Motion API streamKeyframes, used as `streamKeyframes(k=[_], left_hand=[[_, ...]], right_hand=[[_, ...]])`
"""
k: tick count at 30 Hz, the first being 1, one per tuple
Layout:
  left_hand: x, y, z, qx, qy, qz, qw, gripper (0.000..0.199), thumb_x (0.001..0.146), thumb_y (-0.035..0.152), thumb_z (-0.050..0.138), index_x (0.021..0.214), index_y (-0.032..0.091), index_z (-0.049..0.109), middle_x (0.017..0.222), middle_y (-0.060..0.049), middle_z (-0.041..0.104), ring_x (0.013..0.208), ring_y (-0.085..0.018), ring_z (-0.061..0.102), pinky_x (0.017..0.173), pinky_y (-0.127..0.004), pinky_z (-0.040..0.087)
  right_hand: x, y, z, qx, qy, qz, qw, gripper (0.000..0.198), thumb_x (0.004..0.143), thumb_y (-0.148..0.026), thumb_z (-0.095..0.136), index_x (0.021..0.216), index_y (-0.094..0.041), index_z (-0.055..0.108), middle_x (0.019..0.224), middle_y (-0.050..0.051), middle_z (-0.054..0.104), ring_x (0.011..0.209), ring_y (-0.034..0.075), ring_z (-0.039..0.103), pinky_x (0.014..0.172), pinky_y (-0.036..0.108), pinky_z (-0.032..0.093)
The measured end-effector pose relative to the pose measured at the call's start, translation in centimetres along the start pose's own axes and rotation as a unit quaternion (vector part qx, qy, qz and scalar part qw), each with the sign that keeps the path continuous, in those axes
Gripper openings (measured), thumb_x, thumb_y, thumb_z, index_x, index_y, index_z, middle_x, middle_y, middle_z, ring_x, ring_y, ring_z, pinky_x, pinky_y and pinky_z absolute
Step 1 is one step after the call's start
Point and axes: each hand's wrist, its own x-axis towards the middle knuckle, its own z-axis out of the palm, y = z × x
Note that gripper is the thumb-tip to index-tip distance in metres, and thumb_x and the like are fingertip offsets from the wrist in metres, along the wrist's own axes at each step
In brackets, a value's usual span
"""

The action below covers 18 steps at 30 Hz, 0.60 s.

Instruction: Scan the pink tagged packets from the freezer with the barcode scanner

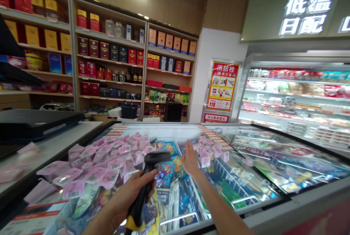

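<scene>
My left hand [133, 191] is wrapped round the grip of a black and yellow barcode scanner [143, 195], its head tilted up over the freezer. My right hand [190, 158] reaches forward over the freezer's glass top with fingers stretched out and nothing visible in them. Just right of it lies a small group of pink packets [207, 147] with white barcode labels. A larger spread of the same pink packets [109, 158] covers the glass to the left of the scanner. Whether my right fingertips touch the glass, I cannot tell.
Under the glass of the chest freezer [294, 203] are bagged goods and wire baskets. A counter [58, 143] at left bears a black device [41, 122] and more blurred pink packets. Shelves of boxed bottles [109, 50] line the back wall; a lit refrigerated display [298, 96] stands at right.
</scene>
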Motion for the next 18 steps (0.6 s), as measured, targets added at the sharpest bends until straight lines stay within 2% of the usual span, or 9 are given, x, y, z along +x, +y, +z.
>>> streamKeyframes(k=[3,5,9,12,14,18], left_hand=[[0.3,-0.3,1.0,-0.01,-0.018,-0.003,1.0,0.028,0.062,0.04,0.059,0.062,0.016,0.047,0.05,0.005,0.05,0.04,-0.005,0.044,0.041,-0.017,0.034],[0.5,-0.4,1.6,0.002,-0.034,-0.004,0.999,0.028,0.062,0.041,0.059,0.061,0.016,0.047,0.049,0.005,0.05,0.039,-0.005,0.044,0.041,-0.017,0.033],[0.7,-0.7,2.1,0.011,-0.037,-0.011,0.999,0.029,0.061,0.042,0.059,0.06,0.016,0.046,0.049,0.005,0.05,0.039,-0.005,0.044,0.04,-0.018,0.033],[0.7,-0.8,2.0,0.011,-0.043,-0.008,0.999,0.029,0.061,0.042,0.059,0.059,0.016,0.046,0.048,0.005,0.049,0.039,-0.005,0.044,0.04,-0.018,0.033],[0.5,-0.7,1.8,0.01,-0.048,-0.001,0.999,0.029,0.062,0.042,0.058,0.06,0.015,0.047,0.049,0.004,0.05,0.039,-0.005,0.043,0.04,-0.018,0.033],[-0.3,-0.3,1.3,0.005,-0.037,0.004,0.999,0.029,0.062,0.041,0.058,0.059,0.015,0.047,0.049,0.004,0.05,0.039,-0.005,0.043,0.04,-0.018,0.033]], right_hand=[[-1.2,3.6,-2.5,-0.058,0.045,0.016,0.997,0.058,0.065,-0.012,0.04,0.122,-0.014,0.034,0.133,0.011,0.025,0.122,0.024,0.019,0.095,0.044,0.019],[-2.1,5.7,-3.6,-0.079,0.053,0.03,0.995,0.053,0.064,-0.011,0.041,0.117,-0.014,0.042,0.128,0.012,0.033,0.117,0.026,0.028,0.092,0.042,0.024],[-2.9,8.0,-4.1,-0.051,0.041,0.027,0.997,0.034,0.067,-0.012,0.042,0.098,-0.013,0.057,0.1,0.013,0.056,0.097,0.022,0.048,0.085,0.033,0.033],[-2.3,7.6,-3.5,0.047,0.058,0.064,0.995,0.023,0.066,-0.019,0.045,0.081,-0.013,0.063,0.084,0.011,0.06,0.081,0.021,0.054,0.077,0.031,0.038],[-1.6,6.7,-2.8,0.152,0.066,0.11,0.98,0.019,0.063,-0.022,0.048,0.072,-0.013,0.063,0.075,0.01,0.062,0.071,0.021,0.057,0.071,0.031,0.041],[0.0,4.5,-0.8,0.276,0.063,0.161,0.945,0.024,0.063,-0.027,0.047,0.072,-0.012,0.063,0.063,0.007,0.064,0.057,0.018,0.057,0.055,0.028,0.043]])
